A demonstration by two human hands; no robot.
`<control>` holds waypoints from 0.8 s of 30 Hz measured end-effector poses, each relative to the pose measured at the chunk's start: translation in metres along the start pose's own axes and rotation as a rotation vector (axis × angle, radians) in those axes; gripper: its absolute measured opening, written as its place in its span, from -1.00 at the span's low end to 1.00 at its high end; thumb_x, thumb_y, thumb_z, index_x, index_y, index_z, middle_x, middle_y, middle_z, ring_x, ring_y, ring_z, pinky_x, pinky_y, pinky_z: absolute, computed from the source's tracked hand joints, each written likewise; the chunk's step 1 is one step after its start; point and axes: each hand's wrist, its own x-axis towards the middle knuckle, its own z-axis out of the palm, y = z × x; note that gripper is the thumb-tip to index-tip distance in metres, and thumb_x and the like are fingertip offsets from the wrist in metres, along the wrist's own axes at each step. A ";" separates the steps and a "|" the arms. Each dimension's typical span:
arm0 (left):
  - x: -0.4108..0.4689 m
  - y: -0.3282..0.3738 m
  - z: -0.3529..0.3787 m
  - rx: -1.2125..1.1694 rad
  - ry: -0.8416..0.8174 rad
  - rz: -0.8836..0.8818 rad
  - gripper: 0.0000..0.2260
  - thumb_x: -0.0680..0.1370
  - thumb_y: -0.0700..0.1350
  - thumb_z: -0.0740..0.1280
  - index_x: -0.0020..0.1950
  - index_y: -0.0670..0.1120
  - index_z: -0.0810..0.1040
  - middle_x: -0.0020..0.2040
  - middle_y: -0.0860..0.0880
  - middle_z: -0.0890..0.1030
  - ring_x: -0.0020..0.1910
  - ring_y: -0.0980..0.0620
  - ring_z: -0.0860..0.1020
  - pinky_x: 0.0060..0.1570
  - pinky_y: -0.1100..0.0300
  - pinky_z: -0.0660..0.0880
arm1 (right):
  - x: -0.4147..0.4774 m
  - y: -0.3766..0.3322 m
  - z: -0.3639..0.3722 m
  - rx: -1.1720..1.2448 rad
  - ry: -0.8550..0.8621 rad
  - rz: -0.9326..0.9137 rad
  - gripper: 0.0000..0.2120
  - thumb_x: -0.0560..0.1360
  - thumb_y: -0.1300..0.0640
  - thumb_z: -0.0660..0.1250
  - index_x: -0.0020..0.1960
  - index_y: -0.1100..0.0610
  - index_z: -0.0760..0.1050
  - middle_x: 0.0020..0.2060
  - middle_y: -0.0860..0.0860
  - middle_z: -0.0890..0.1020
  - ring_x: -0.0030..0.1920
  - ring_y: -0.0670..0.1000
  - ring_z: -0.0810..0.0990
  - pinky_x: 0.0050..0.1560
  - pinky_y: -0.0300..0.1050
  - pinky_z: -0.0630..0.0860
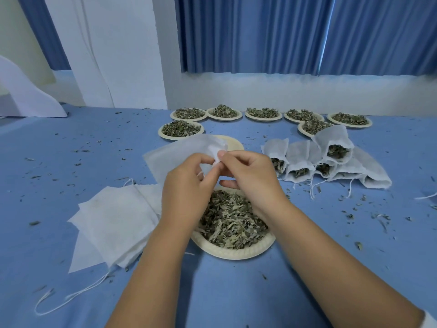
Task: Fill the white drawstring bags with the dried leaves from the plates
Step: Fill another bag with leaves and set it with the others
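I hold an empty white drawstring bag in the air above a paper plate heaped with dried leaves. My left hand and my right hand both pinch the bag's mouth edge between thumb and fingers. A stack of flat empty bags lies to the left of the plate. Several filled bags lie piled at the right, open mouths toward me with leaves showing.
Several more plates of dried leaves stand in a row at the back, near a white wall ledge. An empty plate sits behind the held bag. Leaf crumbs and loose strings scatter over the blue cloth.
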 end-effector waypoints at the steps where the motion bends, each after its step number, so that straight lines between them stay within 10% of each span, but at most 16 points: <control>1: 0.001 -0.001 0.000 -0.054 -0.025 -0.035 -0.91 0.48 0.11 0.41 -0.15 0.14 0.56 -0.49 0.11 0.34 -0.48 0.22 0.38 -0.44 0.38 0.29 | 0.001 -0.001 -0.003 0.044 -0.013 0.064 -0.84 0.53 0.12 0.41 -0.16 0.20 0.67 -0.31 -0.03 0.70 -0.21 -0.10 0.70 -0.26 -0.23 0.61; 16: 0.008 -0.006 -0.005 -0.295 -0.134 -0.378 -0.80 0.51 -0.06 0.38 -0.29 -0.08 0.59 -0.44 0.16 0.49 -0.54 0.25 0.36 -0.44 0.34 0.32 | 0.014 -0.002 -0.029 -0.101 -0.182 0.374 -0.81 0.48 0.05 0.47 -0.09 0.19 0.63 -0.28 -0.01 0.72 -0.29 -0.12 0.67 -0.37 -0.31 0.55; 24: 0.004 -0.012 -0.007 0.135 0.093 -0.100 -0.85 0.59 -0.02 0.28 -0.18 0.02 0.50 -0.53 0.08 0.36 -0.49 0.16 0.41 -0.47 0.24 0.22 | 0.007 -0.007 -0.028 -0.698 -0.287 0.047 -0.77 0.49 -0.14 0.40 -0.10 0.02 0.65 -0.21 -0.08 0.70 -0.30 -0.18 0.59 -0.35 -0.32 0.47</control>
